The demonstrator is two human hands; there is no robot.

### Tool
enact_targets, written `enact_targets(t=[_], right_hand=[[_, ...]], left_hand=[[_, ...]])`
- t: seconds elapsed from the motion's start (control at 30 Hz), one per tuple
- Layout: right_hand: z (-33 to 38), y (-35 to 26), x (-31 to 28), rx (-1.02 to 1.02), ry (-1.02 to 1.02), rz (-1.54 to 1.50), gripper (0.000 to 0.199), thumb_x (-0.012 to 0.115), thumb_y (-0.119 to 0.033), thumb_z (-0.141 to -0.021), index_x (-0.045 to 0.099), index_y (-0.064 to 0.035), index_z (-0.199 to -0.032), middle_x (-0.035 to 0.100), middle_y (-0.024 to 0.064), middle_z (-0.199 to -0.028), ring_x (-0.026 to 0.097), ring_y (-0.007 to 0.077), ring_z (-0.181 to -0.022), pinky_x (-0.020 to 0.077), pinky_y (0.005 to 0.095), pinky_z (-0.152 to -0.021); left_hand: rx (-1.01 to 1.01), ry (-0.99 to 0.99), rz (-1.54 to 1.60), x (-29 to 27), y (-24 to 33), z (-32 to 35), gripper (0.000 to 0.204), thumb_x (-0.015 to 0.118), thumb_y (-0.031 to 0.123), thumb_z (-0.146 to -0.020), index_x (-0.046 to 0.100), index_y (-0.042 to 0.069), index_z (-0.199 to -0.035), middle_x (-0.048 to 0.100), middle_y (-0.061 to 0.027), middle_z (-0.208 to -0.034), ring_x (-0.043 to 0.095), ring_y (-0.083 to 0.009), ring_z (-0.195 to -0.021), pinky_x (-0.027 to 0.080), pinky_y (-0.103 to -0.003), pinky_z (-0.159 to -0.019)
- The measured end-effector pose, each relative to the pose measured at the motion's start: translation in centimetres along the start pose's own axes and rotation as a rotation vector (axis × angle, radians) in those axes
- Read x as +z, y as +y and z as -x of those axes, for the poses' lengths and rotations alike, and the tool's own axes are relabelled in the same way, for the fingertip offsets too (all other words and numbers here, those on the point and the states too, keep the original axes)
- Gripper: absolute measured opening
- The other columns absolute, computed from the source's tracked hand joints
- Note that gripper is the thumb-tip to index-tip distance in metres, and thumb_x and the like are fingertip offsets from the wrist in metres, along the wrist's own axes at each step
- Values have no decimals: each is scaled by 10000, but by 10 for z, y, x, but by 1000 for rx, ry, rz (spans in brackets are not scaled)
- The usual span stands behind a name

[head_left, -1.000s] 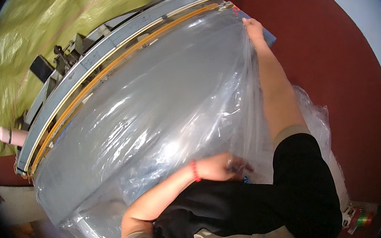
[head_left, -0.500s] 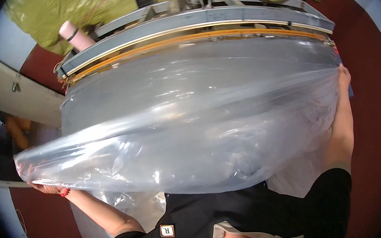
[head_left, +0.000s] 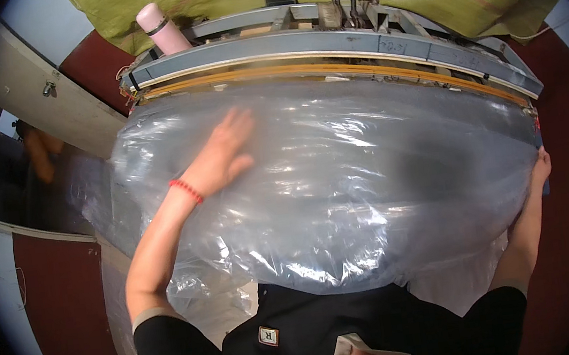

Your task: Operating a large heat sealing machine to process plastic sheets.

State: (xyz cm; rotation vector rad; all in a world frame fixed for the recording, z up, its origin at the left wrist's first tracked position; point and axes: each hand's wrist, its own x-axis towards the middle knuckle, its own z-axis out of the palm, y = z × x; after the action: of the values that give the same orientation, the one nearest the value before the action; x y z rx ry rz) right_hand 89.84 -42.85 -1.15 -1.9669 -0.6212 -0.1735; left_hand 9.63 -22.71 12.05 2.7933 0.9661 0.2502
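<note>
Right hand grasping film at far right, left hand released — spread over film, left of centre

Square lettered patch — on black shirt, dark handwriting — on grey beam

A wide bench holds things up. A long grey metal bar runs along its far side. Just in front of the bar is a thin orange strip. A big, see-through plastic sheet lies over most of the top. It is shiny and full of wrinkles, and it hides the bench's near edge. A dark metal clamp sits behind the bar. A pink bottle is at the far left, but its bottom is hidden.
</note>
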Motion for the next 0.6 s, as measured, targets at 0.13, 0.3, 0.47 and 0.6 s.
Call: enact_targets(t=[0.13,0.3,0.47,0.6], right_hand=[[-2,4,-10,-69,33,38,366,525,-358,-826,559,7,-829,528,4,-753,447,118,-713,380,253,-663],[5,0,-25,74,-30,-211,327,520,-359,-830,535,-44,-743,480,-22,-685,434,89,-665,355,226,-617],[42,-54,-50,149,-69,-510,268,517,-368,-831,515,-113,-749,460,-48,-683,421,54,-646,297,182,-570],[61,-73,-96,185,-127,-541,226,541,-321,-827,548,-95,-837,513,-33,-748,452,61,-701,340,192,-615]], left_hand=[[-230,67,-86,41,-65,-1,560,535,222,-773,327,31,-1256,254,-139,-1343,202,-306,-1254,225,-424,-992],[-172,153,-117,50,-89,-15,503,529,244,-769,397,30,-1204,339,-146,-1290,279,-298,-1215,261,-409,-970],[-214,438,-61,58,-108,-38,251,550,211,-739,591,32,-911,584,-139,-928,514,-309,-897,406,-399,-784],[-380,658,-93,64,-96,-62,142,656,154,-676,610,42,-750,564,-101,-765,533,-262,-787,425,-350,-684]])
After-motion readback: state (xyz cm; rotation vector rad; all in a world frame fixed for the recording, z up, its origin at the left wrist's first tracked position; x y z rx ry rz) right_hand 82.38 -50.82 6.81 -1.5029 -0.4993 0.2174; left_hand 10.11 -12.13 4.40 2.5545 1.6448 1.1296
